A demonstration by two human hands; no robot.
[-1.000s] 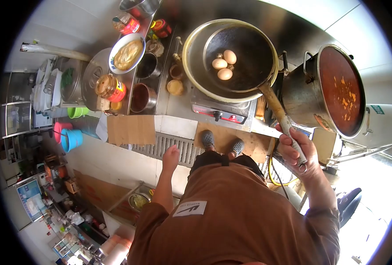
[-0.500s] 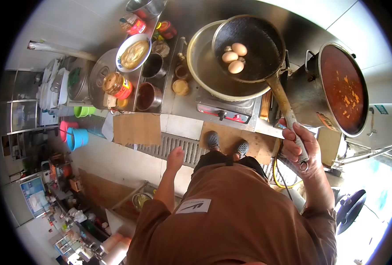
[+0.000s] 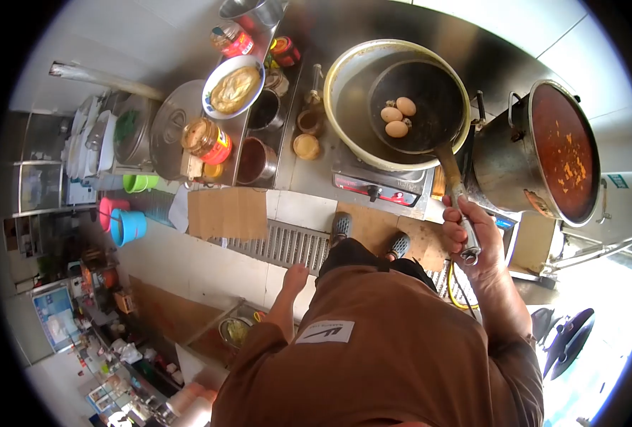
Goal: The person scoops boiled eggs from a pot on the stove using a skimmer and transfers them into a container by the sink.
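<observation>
My right hand is wrapped round the long handle of a dark frying pan. Three brown eggs lie in the pan, with small pale bits beside them. The pan sits low inside the mouth of a wide metal pot, which stands on a tabletop gas stove. Whether the pan touches the pot's bottom cannot be made out. Down at my left side hangs my left hand, away from the counter, its fingers mostly hidden from view.
A tall stockpot of red broth stands right of the stove. On the left counter are a patterned bowl, a red-labelled jar and metal canisters. Cardboard lies below, beside a floor grate.
My right hand has lowered the frying pan from above the wide pot's rim down into it, with the eggs still inside. The whole view has shifted slightly.
</observation>
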